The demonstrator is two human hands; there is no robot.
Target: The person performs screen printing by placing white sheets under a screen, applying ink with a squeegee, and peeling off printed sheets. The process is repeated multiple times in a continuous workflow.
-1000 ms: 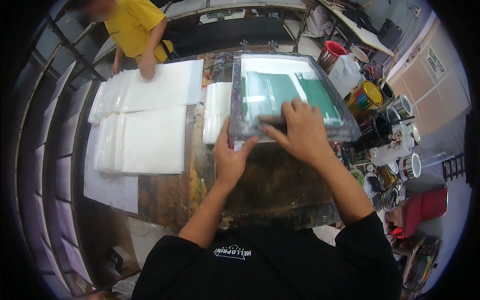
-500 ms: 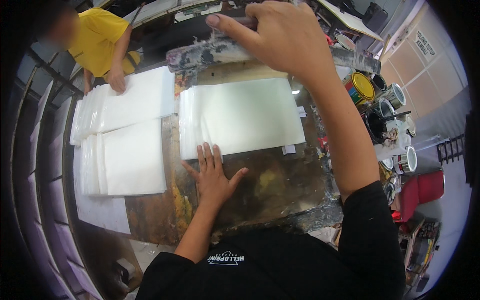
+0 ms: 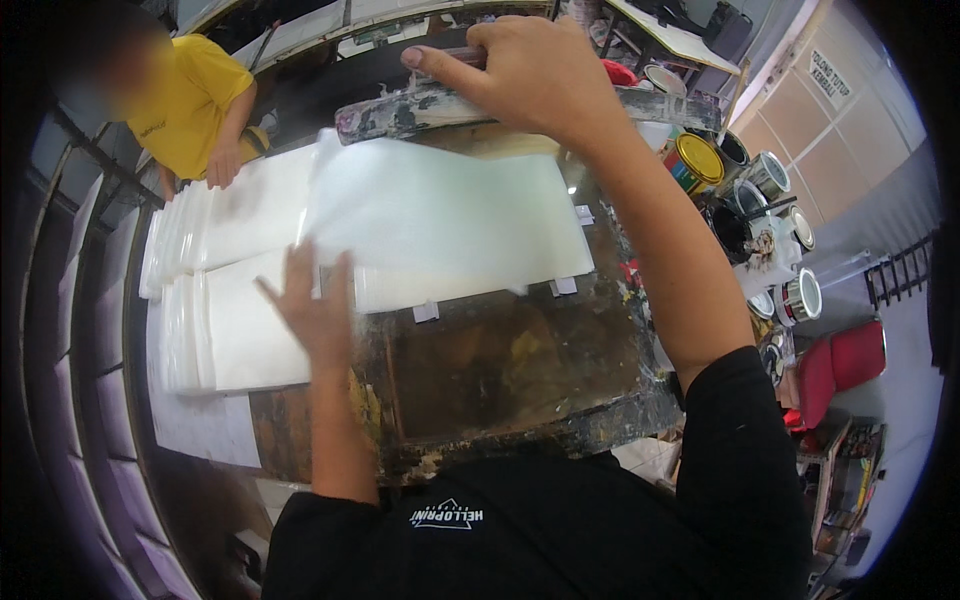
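Note:
My right hand (image 3: 545,75) is closed at the near bar of a paint-smeared screen-printing frame (image 3: 385,118), tilted up above the table. A dark handle-like piece shows under its thumb; the rest of the grip is hidden. My left hand (image 3: 318,315) is blurred, fingers spread, at the left part of a pale translucent sheet (image 3: 430,215). That sheet is partly lifted and hangs askew over a pile of similar sheets (image 3: 390,293). Left of it lie two fanned stacks of white sheets, a far one (image 3: 265,190) and a near one (image 3: 255,335).
A person in a yellow shirt (image 3: 205,85) rests a hand on the far stack. Paint cans (image 3: 697,160) crowd the right side of the stained table (image 3: 500,370). White tabs (image 3: 563,287) mark the pile's edges. A rack (image 3: 110,370) stands left, a red chair (image 3: 840,365) right.
My left hand has moved left and up from the pile's near edge. The top sheet has shifted left and lifted. My right hand and the frame are slightly further left.

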